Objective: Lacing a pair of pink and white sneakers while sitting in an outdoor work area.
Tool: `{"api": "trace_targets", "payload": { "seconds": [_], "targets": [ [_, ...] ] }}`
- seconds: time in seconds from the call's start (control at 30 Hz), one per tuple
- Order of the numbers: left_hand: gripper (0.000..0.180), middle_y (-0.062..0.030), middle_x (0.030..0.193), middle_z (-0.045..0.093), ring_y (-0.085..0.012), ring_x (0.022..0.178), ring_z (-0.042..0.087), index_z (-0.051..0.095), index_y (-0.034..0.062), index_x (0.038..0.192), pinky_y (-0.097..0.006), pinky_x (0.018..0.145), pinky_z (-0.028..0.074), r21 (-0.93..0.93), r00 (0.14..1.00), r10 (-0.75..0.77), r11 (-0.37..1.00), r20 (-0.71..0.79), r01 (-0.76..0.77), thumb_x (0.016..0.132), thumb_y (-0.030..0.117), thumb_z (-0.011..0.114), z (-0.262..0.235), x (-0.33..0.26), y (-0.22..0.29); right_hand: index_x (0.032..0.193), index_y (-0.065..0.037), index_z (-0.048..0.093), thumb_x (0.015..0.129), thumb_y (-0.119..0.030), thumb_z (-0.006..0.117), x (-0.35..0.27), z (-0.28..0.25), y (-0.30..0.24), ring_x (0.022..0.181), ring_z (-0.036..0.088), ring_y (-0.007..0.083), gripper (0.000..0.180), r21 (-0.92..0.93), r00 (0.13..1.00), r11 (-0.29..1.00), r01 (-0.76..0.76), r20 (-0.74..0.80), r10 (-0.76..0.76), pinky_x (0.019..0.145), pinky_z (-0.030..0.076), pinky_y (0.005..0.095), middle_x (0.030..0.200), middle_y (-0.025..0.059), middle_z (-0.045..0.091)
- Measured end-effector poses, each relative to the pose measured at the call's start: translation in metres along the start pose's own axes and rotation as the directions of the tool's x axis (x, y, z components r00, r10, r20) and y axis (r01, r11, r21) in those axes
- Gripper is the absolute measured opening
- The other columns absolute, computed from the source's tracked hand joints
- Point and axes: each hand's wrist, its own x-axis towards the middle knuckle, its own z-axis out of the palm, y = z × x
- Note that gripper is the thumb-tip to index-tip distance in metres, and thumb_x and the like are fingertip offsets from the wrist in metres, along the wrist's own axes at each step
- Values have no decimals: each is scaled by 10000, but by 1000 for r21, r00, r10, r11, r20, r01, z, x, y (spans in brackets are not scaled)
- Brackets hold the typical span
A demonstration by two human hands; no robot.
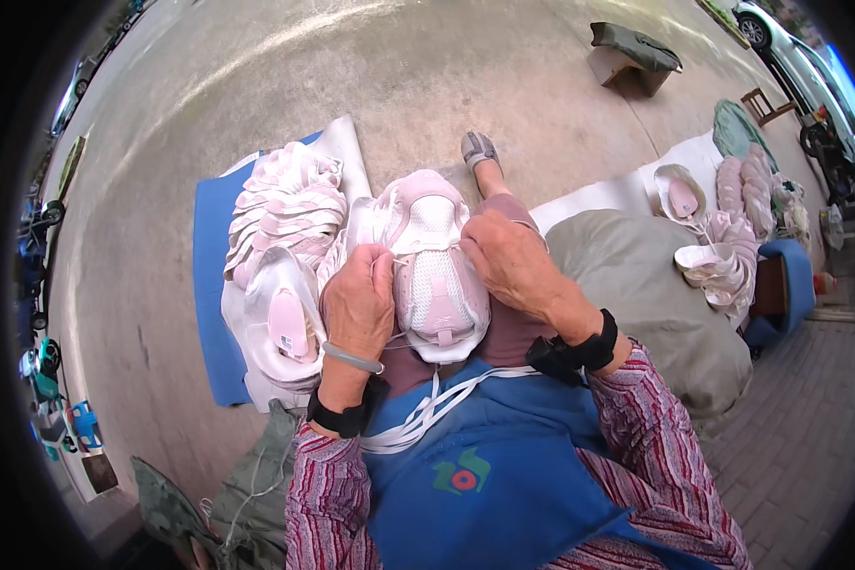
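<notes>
One pink-and-white shoe upper (442, 294) lay right across the lap (515, 351)! The left hand (357, 296) pinched its fingers narrow by a white lace (403, 263); opposite, the right hand (515, 264) curled in at the edge, its grip impossible to tell.

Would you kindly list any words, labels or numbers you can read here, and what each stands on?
No legible words or numbers.
Blue apron: green-and-red emblem, no readable lettering.
Pink insole at left: dark print, too small to read.
Pink insole at right: small mark, unreadable.
</notes>
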Motion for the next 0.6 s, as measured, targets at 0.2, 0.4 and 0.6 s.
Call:
{"api": "trace_targets", "payload": {
  "seconds": [0.2,0.4,0.6],
  "targets": [
    [211,-151,763,649,-260,682,623,632,12,970,-359,649,477,-126,999,38,991,-9,-39,951,215,580,5,4,-7,865,21,549,869,-97,547,2,-1,10,768,605,422,118,25,992,994,103,72,-105,682,494,468,841,230,567],
    [200,-219,845,634,-377,790,624,608,-13,943,-409,707,480,-192,999,50,980,-1,-49,926,183,576,9,13,-6,828,-6,587,872,-138,570,6,3,0,764,609,374,140,-43,997,997,72,37,-70,702,480,439,821,196,606],
    [185,-214,824,623,-375,779,613,600,-18,897,-420,705,471,-179,997,43,983,59,-31,892,168,600,7,19,-6,829,-11,578,856,-107,558,8,-1,5,736,612,383,102,-46,990,995,85,116,-79,686,493,437,821,193,596]
  ]
}}
